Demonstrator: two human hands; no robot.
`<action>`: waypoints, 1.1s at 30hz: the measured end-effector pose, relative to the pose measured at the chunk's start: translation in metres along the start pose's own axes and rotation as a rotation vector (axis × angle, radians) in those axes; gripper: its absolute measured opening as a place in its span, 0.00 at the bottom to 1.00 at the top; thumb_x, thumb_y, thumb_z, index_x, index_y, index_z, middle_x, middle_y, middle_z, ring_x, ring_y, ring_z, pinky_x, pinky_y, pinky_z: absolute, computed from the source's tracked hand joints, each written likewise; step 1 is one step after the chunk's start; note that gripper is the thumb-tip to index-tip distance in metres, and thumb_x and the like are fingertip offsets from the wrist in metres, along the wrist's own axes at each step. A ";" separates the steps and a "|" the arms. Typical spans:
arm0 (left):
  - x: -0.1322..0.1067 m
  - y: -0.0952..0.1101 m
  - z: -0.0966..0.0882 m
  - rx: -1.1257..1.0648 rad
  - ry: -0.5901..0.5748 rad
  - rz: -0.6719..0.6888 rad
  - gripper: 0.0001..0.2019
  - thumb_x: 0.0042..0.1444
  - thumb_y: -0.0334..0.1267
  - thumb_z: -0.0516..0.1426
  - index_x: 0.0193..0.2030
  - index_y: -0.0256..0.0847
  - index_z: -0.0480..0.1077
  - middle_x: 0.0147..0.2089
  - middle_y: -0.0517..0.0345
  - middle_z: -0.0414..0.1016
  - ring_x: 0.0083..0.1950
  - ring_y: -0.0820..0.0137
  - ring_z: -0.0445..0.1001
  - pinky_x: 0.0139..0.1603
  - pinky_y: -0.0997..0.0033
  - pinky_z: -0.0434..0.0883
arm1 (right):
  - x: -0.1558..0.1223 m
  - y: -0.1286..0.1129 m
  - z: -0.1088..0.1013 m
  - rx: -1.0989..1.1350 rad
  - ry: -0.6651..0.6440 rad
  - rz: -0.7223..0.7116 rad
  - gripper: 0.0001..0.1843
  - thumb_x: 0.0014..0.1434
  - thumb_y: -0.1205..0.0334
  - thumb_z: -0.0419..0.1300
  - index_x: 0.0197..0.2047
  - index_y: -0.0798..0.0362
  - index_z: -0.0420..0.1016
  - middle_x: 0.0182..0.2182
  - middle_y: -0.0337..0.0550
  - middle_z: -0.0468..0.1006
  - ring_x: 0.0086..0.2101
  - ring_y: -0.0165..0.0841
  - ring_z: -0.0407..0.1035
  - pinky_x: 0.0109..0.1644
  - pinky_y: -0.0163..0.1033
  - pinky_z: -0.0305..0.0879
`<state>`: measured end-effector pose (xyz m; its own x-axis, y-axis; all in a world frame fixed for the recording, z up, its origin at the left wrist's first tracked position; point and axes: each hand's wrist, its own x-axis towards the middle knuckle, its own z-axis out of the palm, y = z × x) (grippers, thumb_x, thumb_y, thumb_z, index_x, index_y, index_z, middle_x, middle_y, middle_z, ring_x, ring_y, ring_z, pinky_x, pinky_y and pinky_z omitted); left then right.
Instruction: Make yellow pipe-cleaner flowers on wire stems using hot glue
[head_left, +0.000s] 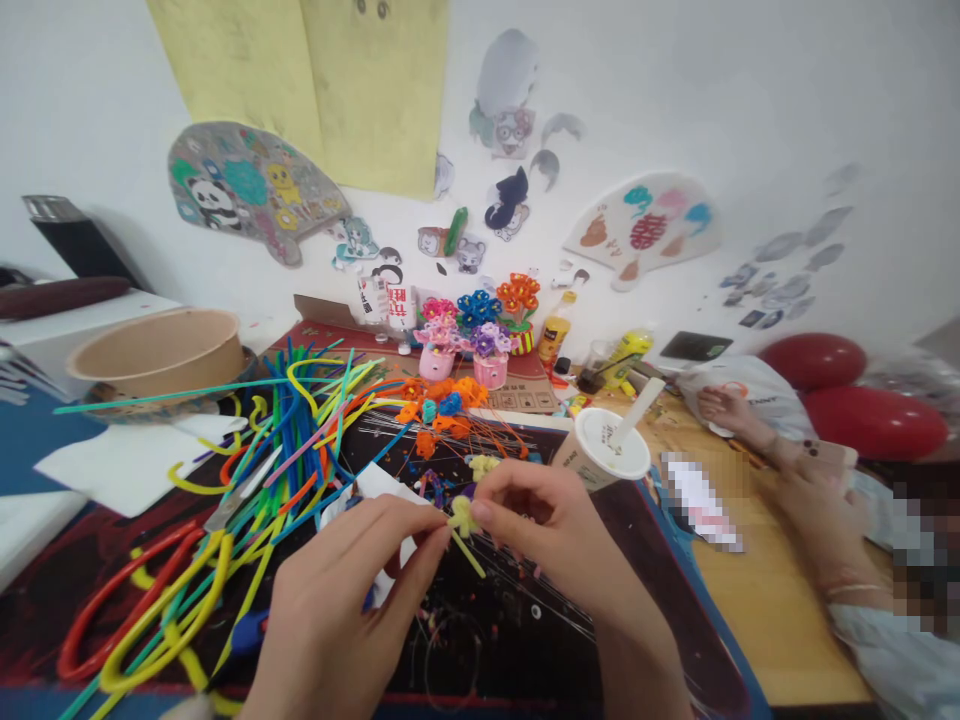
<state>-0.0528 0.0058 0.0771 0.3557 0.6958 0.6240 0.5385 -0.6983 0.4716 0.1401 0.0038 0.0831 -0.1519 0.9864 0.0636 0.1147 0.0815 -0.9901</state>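
Between my two hands is a small pale-yellow pipe cleaner flower (pixel 463 514) with a short straight tail pointing down and right. My left hand (pixel 352 585) pinches its left side between thumb and index finger. From the other side my right hand (pixel 544 512) grips its petals with the thumb and fingertips. Just behind lies another pale-yellow flower (pixel 484 467). Beyond it sit several orange pipe cleaner flowers (pixel 450 405) with thin wires. A heap of coloured pipe cleaners (pixel 300 430) spreads left of my hands, with scissors (pixel 232 505) lying partly under it.
A lidded paper cup (pixel 604 445) with a straw stands right of my right hand. Finished flower pots (pixel 491 365) and a bottle (pixel 556 330) line the back. At left rests a round container (pixel 157 350). Another person's hands (pixel 810 510) are at the right, near a phone (pixel 829 455).
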 end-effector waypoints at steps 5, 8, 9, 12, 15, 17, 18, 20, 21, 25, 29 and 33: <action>0.001 0.001 -0.002 -0.024 -0.037 0.019 0.05 0.61 0.30 0.57 0.38 0.45 0.69 0.31 0.70 0.74 0.26 0.81 0.71 0.31 0.84 0.67 | 0.001 -0.001 0.001 -0.028 -0.021 -0.013 0.11 0.58 0.57 0.68 0.29 0.54 0.75 0.21 0.32 0.69 0.22 0.23 0.59 0.25 0.29 0.55; 0.003 0.001 -0.001 -0.042 -0.049 0.008 0.06 0.61 0.29 0.56 0.36 0.45 0.69 0.29 0.69 0.72 0.25 0.80 0.70 0.29 0.84 0.66 | 0.002 -0.002 0.002 -0.037 -0.033 -0.014 0.12 0.58 0.56 0.67 0.29 0.54 0.75 0.21 0.32 0.69 0.21 0.23 0.59 0.24 0.29 0.55; 0.003 0.000 -0.001 -0.043 -0.055 0.002 0.06 0.61 0.29 0.55 0.35 0.44 0.68 0.29 0.69 0.71 0.25 0.80 0.69 0.29 0.83 0.66 | 0.002 -0.003 0.002 -0.040 -0.035 -0.015 0.12 0.59 0.56 0.67 0.29 0.54 0.74 0.21 0.32 0.69 0.21 0.23 0.58 0.24 0.29 0.55; 0.005 0.000 -0.001 -0.048 -0.075 -0.012 0.06 0.61 0.29 0.55 0.34 0.44 0.68 0.28 0.68 0.71 0.24 0.78 0.68 0.28 0.82 0.66 | 0.003 -0.004 0.003 -0.044 -0.046 -0.025 0.12 0.59 0.55 0.67 0.30 0.54 0.75 0.22 0.32 0.69 0.22 0.23 0.58 0.24 0.29 0.55; 0.006 -0.002 -0.001 -0.071 -0.090 -0.010 0.06 0.61 0.29 0.55 0.34 0.44 0.69 0.28 0.67 0.72 0.24 0.78 0.68 0.27 0.82 0.66 | 0.004 -0.005 0.002 -0.043 -0.063 -0.027 0.12 0.59 0.55 0.67 0.30 0.54 0.75 0.22 0.32 0.69 0.22 0.23 0.59 0.25 0.29 0.55; 0.007 -0.002 -0.001 -0.092 -0.093 -0.008 0.07 0.61 0.29 0.54 0.35 0.45 0.69 0.29 0.68 0.72 0.25 0.79 0.68 0.27 0.82 0.66 | 0.004 -0.005 0.002 -0.045 -0.067 -0.023 0.12 0.59 0.55 0.67 0.30 0.54 0.75 0.22 0.32 0.69 0.22 0.23 0.59 0.25 0.29 0.55; 0.007 -0.001 -0.002 -0.104 -0.090 -0.013 0.07 0.61 0.30 0.54 0.35 0.45 0.69 0.29 0.68 0.72 0.25 0.79 0.68 0.28 0.82 0.66 | 0.004 -0.006 0.001 -0.045 -0.064 -0.023 0.12 0.59 0.55 0.67 0.30 0.54 0.75 0.22 0.32 0.69 0.22 0.23 0.59 0.24 0.29 0.55; 0.006 0.000 -0.002 -0.122 -0.083 -0.039 0.07 0.62 0.31 0.54 0.35 0.45 0.69 0.30 0.67 0.72 0.26 0.78 0.68 0.29 0.81 0.66 | 0.004 -0.006 0.001 -0.047 -0.055 -0.023 0.12 0.58 0.54 0.67 0.30 0.54 0.75 0.22 0.32 0.69 0.22 0.23 0.59 0.24 0.29 0.55; 0.006 0.001 -0.002 -0.126 -0.078 -0.057 0.07 0.63 0.31 0.54 0.35 0.45 0.70 0.30 0.66 0.72 0.26 0.78 0.68 0.29 0.81 0.67 | 0.004 -0.006 0.001 -0.050 -0.054 -0.022 0.12 0.58 0.54 0.67 0.30 0.54 0.75 0.22 0.32 0.69 0.22 0.23 0.59 0.24 0.29 0.55; 0.005 0.003 -0.001 -0.145 -0.074 -0.094 0.07 0.62 0.31 0.54 0.34 0.45 0.70 0.29 0.66 0.72 0.26 0.77 0.68 0.29 0.80 0.66 | 0.004 -0.009 0.000 -0.065 -0.068 -0.025 0.13 0.59 0.53 0.66 0.30 0.54 0.75 0.22 0.33 0.69 0.22 0.24 0.60 0.24 0.30 0.55; 0.004 0.001 0.000 -0.166 -0.068 -0.079 0.07 0.62 0.30 0.54 0.35 0.46 0.70 0.31 0.67 0.73 0.27 0.78 0.69 0.31 0.81 0.66 | 0.003 -0.010 0.000 -0.091 -0.061 -0.020 0.14 0.59 0.52 0.66 0.30 0.53 0.75 0.22 0.33 0.69 0.23 0.25 0.60 0.24 0.31 0.56; 0.004 0.000 0.001 -0.170 -0.055 -0.050 0.08 0.62 0.28 0.54 0.36 0.47 0.70 0.32 0.68 0.74 0.28 0.79 0.70 0.32 0.83 0.66 | 0.002 -0.010 0.000 -0.125 -0.063 -0.026 0.13 0.59 0.53 0.65 0.30 0.53 0.75 0.23 0.34 0.70 0.23 0.25 0.60 0.25 0.31 0.56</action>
<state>-0.0506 0.0087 0.0785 0.3753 0.7355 0.5641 0.4214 -0.6774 0.6029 0.1389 0.0055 0.0936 -0.2175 0.9730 0.0772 0.2303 0.1280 -0.9647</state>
